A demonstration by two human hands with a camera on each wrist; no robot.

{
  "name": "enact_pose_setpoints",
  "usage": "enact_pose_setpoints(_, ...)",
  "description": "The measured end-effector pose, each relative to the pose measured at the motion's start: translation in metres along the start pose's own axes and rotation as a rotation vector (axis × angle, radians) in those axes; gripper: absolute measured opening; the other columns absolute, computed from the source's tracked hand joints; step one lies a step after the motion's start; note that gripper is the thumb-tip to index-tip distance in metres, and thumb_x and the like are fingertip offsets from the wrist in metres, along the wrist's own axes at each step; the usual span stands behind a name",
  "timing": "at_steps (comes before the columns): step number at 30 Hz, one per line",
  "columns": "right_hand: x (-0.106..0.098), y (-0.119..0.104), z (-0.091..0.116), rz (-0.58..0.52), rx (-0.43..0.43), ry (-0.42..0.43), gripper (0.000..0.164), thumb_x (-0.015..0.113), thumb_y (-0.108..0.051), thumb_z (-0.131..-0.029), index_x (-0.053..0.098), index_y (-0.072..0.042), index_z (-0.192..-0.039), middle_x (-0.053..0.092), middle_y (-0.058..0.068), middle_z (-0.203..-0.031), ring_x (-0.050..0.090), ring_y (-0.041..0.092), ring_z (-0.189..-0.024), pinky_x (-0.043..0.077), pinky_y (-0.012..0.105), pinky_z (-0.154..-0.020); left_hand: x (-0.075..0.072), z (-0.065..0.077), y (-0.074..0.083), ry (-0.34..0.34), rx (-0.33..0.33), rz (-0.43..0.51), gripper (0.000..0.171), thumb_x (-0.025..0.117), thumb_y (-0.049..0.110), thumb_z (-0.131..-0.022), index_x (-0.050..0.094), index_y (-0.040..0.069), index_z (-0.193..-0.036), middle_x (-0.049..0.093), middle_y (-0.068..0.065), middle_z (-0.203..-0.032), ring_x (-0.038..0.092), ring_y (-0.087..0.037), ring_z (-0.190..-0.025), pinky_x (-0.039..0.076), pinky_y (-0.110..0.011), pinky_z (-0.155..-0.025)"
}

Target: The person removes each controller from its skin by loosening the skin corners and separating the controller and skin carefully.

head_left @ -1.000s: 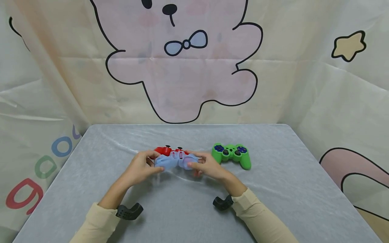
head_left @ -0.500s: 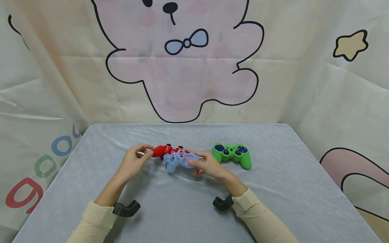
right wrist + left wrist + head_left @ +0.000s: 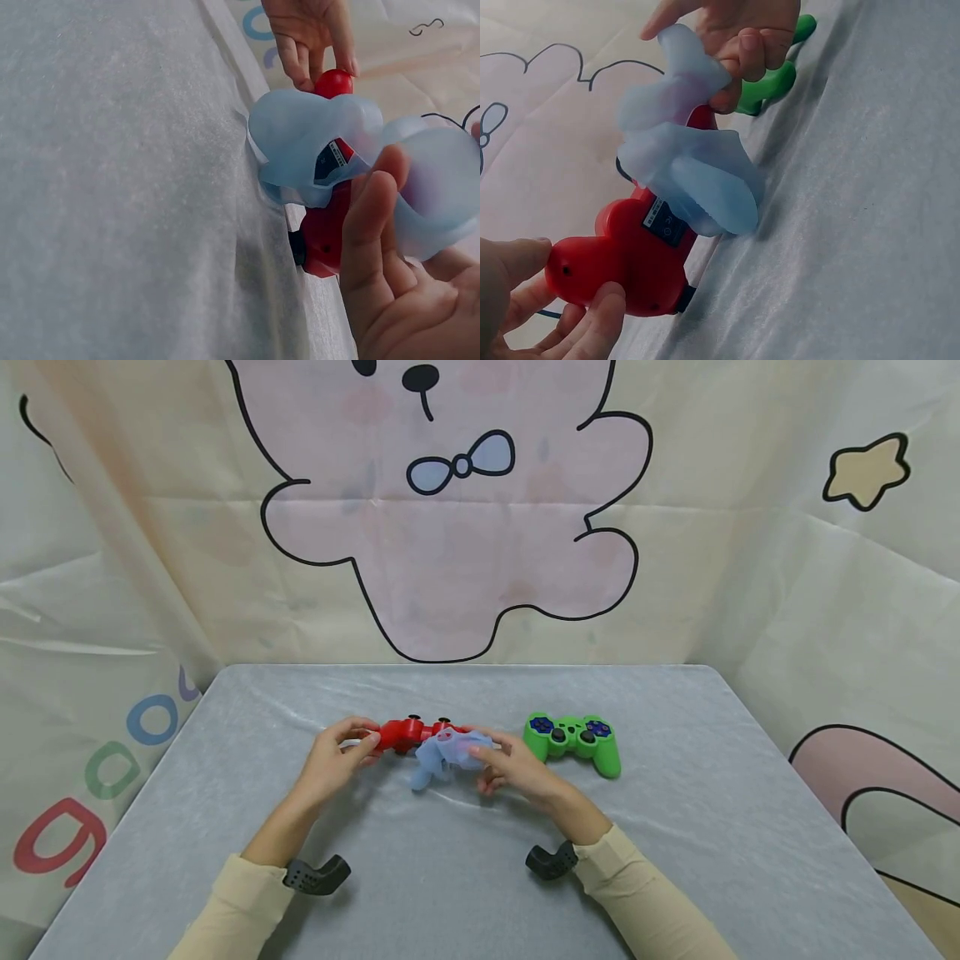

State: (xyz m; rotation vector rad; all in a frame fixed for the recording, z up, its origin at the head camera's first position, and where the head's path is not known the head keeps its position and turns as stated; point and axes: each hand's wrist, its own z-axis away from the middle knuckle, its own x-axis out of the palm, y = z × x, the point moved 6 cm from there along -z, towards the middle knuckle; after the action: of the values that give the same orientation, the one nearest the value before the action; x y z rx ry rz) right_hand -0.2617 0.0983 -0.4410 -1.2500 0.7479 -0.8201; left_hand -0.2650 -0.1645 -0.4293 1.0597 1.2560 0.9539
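Observation:
My left hand [image 3: 333,756] pinches one grip of a red game controller [image 3: 396,737]; in the left wrist view thumb and fingers sit on either side of that red grip [image 3: 585,264]. A soft, translucent blue silicone controller cover [image 3: 438,756] hangs crumpled in front of the controller's other half. My right hand [image 3: 525,770] holds the cover by its right end, between thumb and fingers. Seen from the right wrist, the cover [image 3: 300,135] droops across the controller, whose dark label shows through an opening. The controller's far grip is mostly hidden behind cover and hand.
A green controller [image 3: 572,739] with blue buttons lies to the right, close to my right hand. Grey cloth covers the table [image 3: 450,877]. Printed curtains [image 3: 697,568] stand behind and at both sides. Black camera mounts [image 3: 551,862] sit on both wrists.
My left hand has let go of the cover's left end and taken hold of the red controller's grip. The cover's freed end has sagged and folded toward the right hand, which stays in place.

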Motion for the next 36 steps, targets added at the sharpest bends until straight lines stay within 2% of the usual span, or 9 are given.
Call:
enact_pose_setpoints(3, -0.0012, 0.0015, -0.0007, -0.048, 0.024, 0.016, 0.055, 0.049, -0.032, -0.106, 0.037, -0.013, -0.157, 0.064, 0.012, -0.098, 0.062, 0.009, -0.062, 0.054, 0.025, -0.064, -0.0016, -0.0009, -0.0013, 0.016, 0.000, 0.003, 0.030, 0.059, 0.011, -0.102, 0.059, -0.007, -0.127, 0.057, -0.025, -0.120, 0.073, -0.030, -0.094, 0.060, -0.026, -0.082)
enact_pose_setpoints(6, -0.0020, 0.0030, -0.0017, -0.095, 0.041, 0.034, 0.054, 0.044, -0.034, -0.108, 0.036, -0.011, -0.157, 0.064, 0.018, -0.113, 0.062, 0.010, -0.063, 0.054, 0.024, -0.063, -0.0022, -0.0009, -0.0016, 0.024, 0.000, 0.012, 0.029, 0.061, 0.010, -0.101, 0.060, -0.009, -0.123, 0.056, -0.022, -0.112, 0.074, -0.027, -0.091, 0.060, -0.025, -0.079)
enact_pose_setpoints(10, -0.0024, 0.0048, -0.0025, -0.142, 0.068, 0.055, 0.053, 0.036, -0.036, -0.110, 0.039, -0.003, -0.151, 0.062, 0.024, -0.122, 0.062, 0.011, -0.064, 0.053, 0.023, -0.062, -0.0024, -0.0004, -0.0012, 0.027, -0.007, 0.018, 0.029, 0.063, 0.010, -0.099, 0.061, -0.010, -0.120, 0.055, -0.018, -0.107, 0.075, -0.022, -0.086, 0.060, -0.024, -0.076)
enact_pose_setpoints(16, -0.0027, 0.0052, -0.0030, -0.177, 0.091, 0.076, 0.057, 0.032, -0.040, -0.110, 0.041, 0.005, -0.143, 0.063, 0.020, -0.120, 0.062, 0.009, -0.063, 0.053, 0.022, -0.062, -0.0002, -0.0012, -0.0028, -0.017, -0.039, 0.031, 0.033, 0.063, 0.010, -0.099, 0.059, -0.009, -0.125, 0.054, -0.022, -0.113, 0.074, -0.023, -0.085, 0.060, -0.024, -0.076)
enact_pose_setpoints(23, -0.0033, 0.0046, -0.0035, -0.155, 0.095, 0.089, 0.055, 0.031, -0.038, -0.110, 0.046, 0.006, -0.139, 0.064, 0.011, -0.107, 0.059, 0.008, -0.058, 0.050, 0.020, -0.059, 0.0020, -0.0002, -0.0047, -0.082, -0.068, 0.051, 0.041, 0.061, 0.011, -0.100, 0.052, -0.009, -0.136, 0.050, -0.030, -0.135, 0.074, -0.027, -0.090, 0.060, -0.025, -0.079)
enact_pose_setpoints(27, -0.0034, 0.0048, -0.0041, -0.147, 0.096, 0.088, 0.054, 0.030, -0.037, -0.110, 0.047, 0.005, -0.138, 0.064, 0.011, -0.106, 0.058, 0.008, -0.058, 0.050, 0.020, -0.058, 0.0022, 0.0004, -0.0046, -0.079, -0.075, 0.060, 0.041, 0.060, 0.012, -0.101, 0.053, -0.010, -0.135, 0.050, -0.030, -0.134, 0.074, -0.025, -0.089, 0.060, -0.024, -0.079)
enact_pose_setpoints(32, -0.0035, 0.0044, -0.0035, -0.144, 0.096, 0.092, 0.054, 0.030, -0.038, -0.110, 0.048, 0.005, -0.138, 0.064, 0.011, -0.106, 0.059, 0.008, -0.059, 0.050, 0.021, -0.059, 0.0030, 0.0009, -0.0033, -0.051, -0.077, 0.089, 0.042, 0.061, 0.016, -0.102, 0.054, -0.012, -0.133, 0.053, -0.030, -0.130, 0.071, -0.014, -0.083, 0.060, -0.025, -0.078)
enact_pose_setpoints(36, -0.0035, 0.0031, -0.0029, -0.158, 0.081, 0.100, 0.042, 0.032, -0.038, -0.110, 0.043, -0.003, -0.131, 0.064, 0.010, -0.103, 0.060, 0.009, -0.059, 0.050, 0.021, -0.059, 0.0031, 0.0014, -0.0032, -0.030, -0.095, 0.108, 0.042, 0.062, 0.015, -0.101, 0.055, -0.012, -0.132, 0.055, -0.028, -0.129, 0.071, -0.012, -0.080, 0.061, -0.026, -0.077)
